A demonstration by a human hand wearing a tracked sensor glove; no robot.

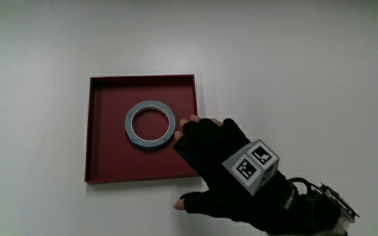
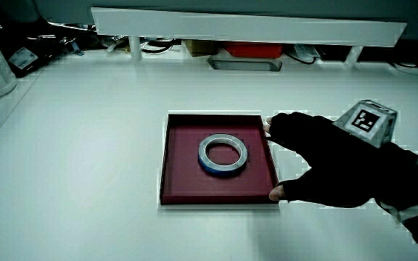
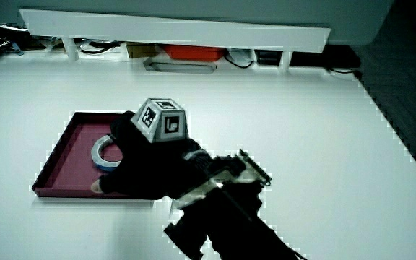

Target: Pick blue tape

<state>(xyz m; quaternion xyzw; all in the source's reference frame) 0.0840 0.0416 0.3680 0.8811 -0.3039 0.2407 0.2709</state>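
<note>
Grip (image 1: pixel 210 157): fingers spread, empty, over red tray (image 1: pixel 104 167) edge. Blue tape (image 1: pixel 150 124) lies flat in tray centre, frame-centre in main view, just beside fingertips (image 1: pixel 193 122), untouched.

Blue tape (image 1: pixel 150 124) lies in a dark red tray (image 1: pixel 104 164) on a white table (image 1: pixel 38 52); black-gloved hand (image 1: pixel 212 154).

light: bright, even | shadows: faint | table (image 1: pixel 320 59): washed out | focus: soft
</note>
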